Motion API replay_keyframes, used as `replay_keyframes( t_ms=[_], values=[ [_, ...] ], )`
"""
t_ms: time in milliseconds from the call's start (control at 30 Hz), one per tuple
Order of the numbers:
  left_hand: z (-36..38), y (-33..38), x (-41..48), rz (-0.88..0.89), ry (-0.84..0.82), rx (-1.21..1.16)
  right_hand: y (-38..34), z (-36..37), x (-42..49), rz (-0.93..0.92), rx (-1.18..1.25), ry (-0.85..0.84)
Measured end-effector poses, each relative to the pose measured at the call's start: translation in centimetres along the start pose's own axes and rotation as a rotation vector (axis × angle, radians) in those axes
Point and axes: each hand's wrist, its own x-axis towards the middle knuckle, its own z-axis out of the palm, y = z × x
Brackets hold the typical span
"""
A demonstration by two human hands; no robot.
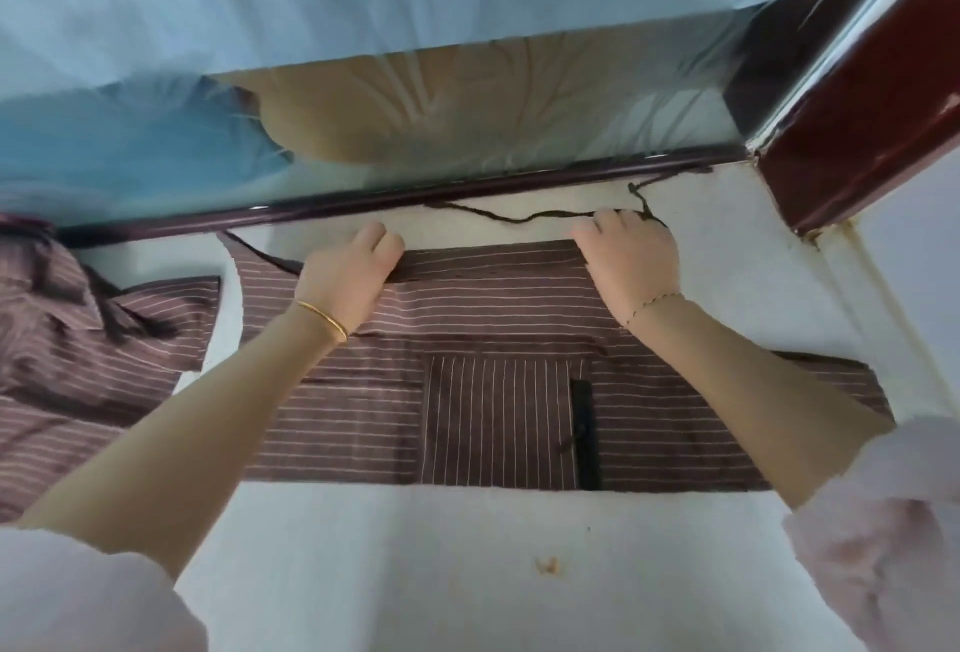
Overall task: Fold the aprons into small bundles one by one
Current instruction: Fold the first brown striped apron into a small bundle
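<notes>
Now: first fold, far edge of the apron in both hands

Striped brown apron (493, 324) lies spread on the white bench (467, 573), middle of the frame. Its pocket (498, 423) faces up at lower centre. The far edge is doubled over into a narrow band.

Left hand (353, 264) is on the left end of that band, fingers curled over the edge. Right hand (628, 256) is on the right end, fingers curled down over the corner. Both appear to grip the cloth. How far the thumbs reach under it cannot be seen.

A thin dark cord (519, 217) trails loose on the bench just beyond the right hand. Whether it touches the fingertips or passes under them, I cannot tell.

A second apron (78, 350) sits in a crumpled heap at the left edge of the frame. Its corner is just beside the spread one, with a sliver of bench between. A pale blue plastic sheet (363, 2) fills the top of the frame.

Judgement: early in the task. This apron is on its opening fold and the heap is not yet folded.

Next move, as I read it: draw the band toward the near edge with both hands level, so the stripes stay parallel and the fold lands square. The loose cord probably needs gathering in first, or it will hang out of the bundle. The cloth is limp, so an uneven pull would likely skew the fold.
</notes>
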Motion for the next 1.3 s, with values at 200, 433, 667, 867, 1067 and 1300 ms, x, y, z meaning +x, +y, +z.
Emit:
replay_keyframes(
  t_ms=[200,433,667,867,1067,1300],
  values=[
    [1.2,3.2,-10.3,0.239,-0.279,0.120,-6.1,-0.2,-11.7,-0.007,0.098,-0.278],
    [3.6,3.4,-15.4,0.163,-0.365,0.199,-8.9,1.3,-15.7,-0.011,0.025,-0.405],
    [4.1,2.0,-18.9,0.177,-0.221,0.252,-8.6,2.7,-17.1,0.043,0.003,-0.480],
    [4.4,1.3,-19.8,-0.151,-0.474,0.356,-9.0,3.6,-17.2,0.114,-0.010,-0.447],
    [2.4,1.9,-17.4,-0.365,-0.972,0.232,-9.3,3.9,-16.9,0.136,-0.040,-0.454],
    [3.5,7.7,-13.5,-0.407,-0.558,-0.069,-9.1,4.3,-17.3,0.125,-0.044,-0.377]
  ],
)
